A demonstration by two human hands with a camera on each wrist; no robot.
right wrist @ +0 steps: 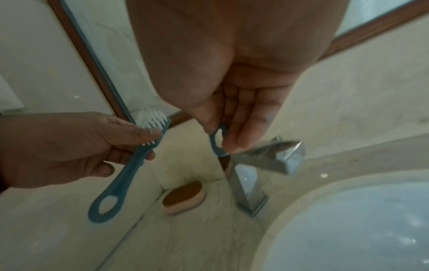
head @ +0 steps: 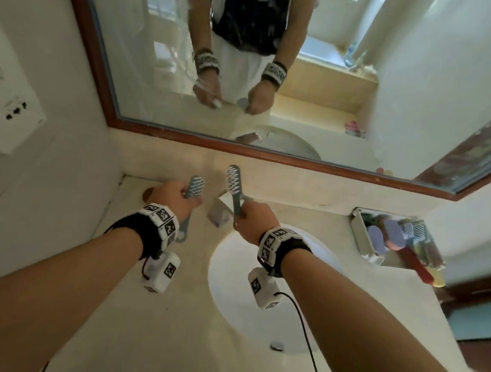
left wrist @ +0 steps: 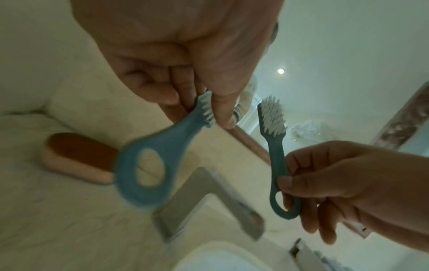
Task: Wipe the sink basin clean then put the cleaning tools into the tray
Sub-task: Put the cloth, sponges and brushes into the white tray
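Each hand holds a blue brush with white bristles above the counter behind the sink. My left hand pinches one brush just below its bristle head, and the looped handle hangs down. In my right hand the second brush stands upright, gripped by the lower handle with its bristles up. The white oval sink basin lies below my right wrist. At the right of the counter the white tray holds several brushes and tools.
A chrome square faucet stands behind the basin, between the hands. An oval brown-topped scrubber lies in the back left corner of the counter. A wood-framed mirror rises behind. A black cable crosses the basin's front.
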